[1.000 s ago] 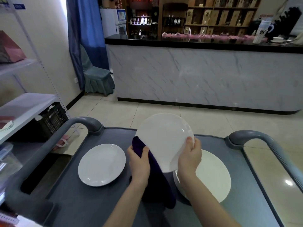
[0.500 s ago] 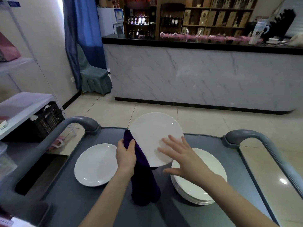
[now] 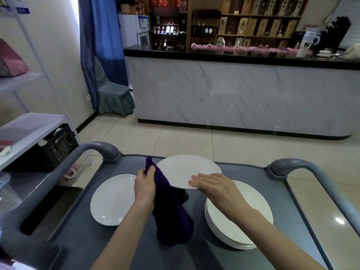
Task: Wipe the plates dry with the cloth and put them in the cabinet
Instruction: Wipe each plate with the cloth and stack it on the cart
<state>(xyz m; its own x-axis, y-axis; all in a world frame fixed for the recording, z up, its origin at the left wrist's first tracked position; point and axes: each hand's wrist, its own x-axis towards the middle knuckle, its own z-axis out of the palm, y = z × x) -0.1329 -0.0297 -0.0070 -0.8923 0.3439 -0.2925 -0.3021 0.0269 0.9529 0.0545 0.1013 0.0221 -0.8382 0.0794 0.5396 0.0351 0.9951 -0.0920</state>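
The lifted white plate (image 3: 187,170) is tipping flatter than half a second ago, and the right hand (image 3: 216,187) is now lying spread on its near right rim. The left hand (image 3: 145,186) is pinching the purple cloth (image 3: 171,215) against its left rim, so the plate is hanging between both hands, over the cart (image 3: 243,172).

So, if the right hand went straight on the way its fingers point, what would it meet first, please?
Probably the purple cloth gripped by the left hand, after sliding across the held plate; depth is unclear.

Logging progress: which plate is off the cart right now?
The raised plate, held with the purple cloth by the left hand; the single plate and the stack lie on the cart.
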